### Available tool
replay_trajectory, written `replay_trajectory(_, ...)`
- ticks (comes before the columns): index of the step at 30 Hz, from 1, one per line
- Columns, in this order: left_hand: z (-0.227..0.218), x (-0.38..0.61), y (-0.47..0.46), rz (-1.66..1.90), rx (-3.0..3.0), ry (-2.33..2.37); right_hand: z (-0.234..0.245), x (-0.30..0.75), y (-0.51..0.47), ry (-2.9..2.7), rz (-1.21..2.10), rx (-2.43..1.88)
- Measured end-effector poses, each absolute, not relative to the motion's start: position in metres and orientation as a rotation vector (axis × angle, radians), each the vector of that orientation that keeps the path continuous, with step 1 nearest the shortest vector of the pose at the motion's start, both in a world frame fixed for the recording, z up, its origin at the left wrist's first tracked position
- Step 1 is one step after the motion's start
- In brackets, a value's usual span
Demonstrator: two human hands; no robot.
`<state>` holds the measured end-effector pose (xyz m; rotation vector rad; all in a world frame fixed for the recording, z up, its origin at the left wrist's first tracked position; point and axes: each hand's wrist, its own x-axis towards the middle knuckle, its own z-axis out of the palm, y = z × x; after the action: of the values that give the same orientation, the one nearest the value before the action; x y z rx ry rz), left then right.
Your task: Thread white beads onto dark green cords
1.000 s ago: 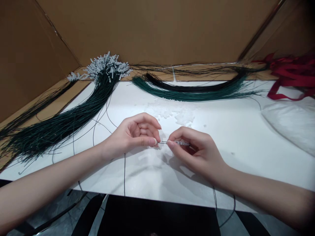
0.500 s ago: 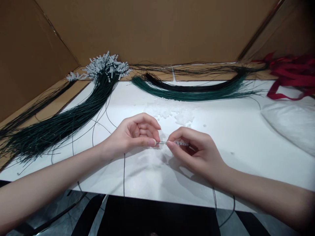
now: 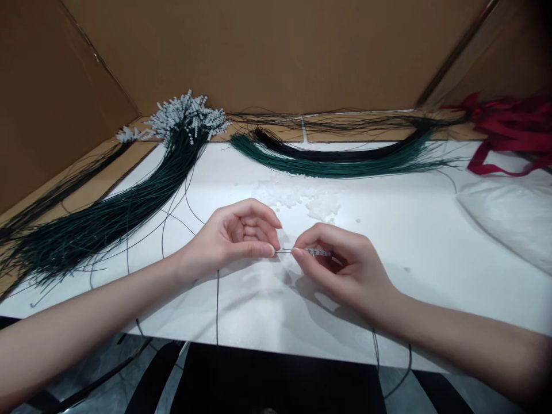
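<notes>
My left hand [image 3: 241, 234] is closed in a pinch on a thin dark wire [image 3: 283, 251], thumb against fingertips, the other fingers loosely curled. Just to its right, my right hand [image 3: 345, 261] pinches the same wire between thumb and index finger. A short row of small white beads [image 3: 319, 252] on the wire runs back under the curled right fingers, partly hidden. In the narrow gap between the hands, two short strands show. Whether a bead sits in the left fingertips I cannot tell. Loose white beads [image 3: 322, 204] lie scattered on the white board beyond the hands.
A thick bundle of dark green wires [image 3: 142, 201] with white beaded tips lies left. Behind the hands rest bare green wires [image 3: 328, 167] and black wires [image 3: 345, 154]. Red ribbon [image 3: 509, 132] and a clear plastic bag [image 3: 513, 213] are at right. Cardboard walls [image 3: 276, 52] enclose the back.
Both hands stay almost in place. Between the fingertips, the upper strand now looks shorter, its end showing apart from my left thumb.
</notes>
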<state>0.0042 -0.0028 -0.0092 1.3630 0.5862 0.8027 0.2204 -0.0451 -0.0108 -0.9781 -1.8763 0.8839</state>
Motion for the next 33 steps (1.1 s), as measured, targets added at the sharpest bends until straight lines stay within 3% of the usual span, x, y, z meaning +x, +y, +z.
replay_trajectory(33, -0.0089, 0.0061, -0.0059, 0.823, 1.362, 0.594, -0.0114, 0.2196, -0.0460, -1.841, 0.885, -0.991)
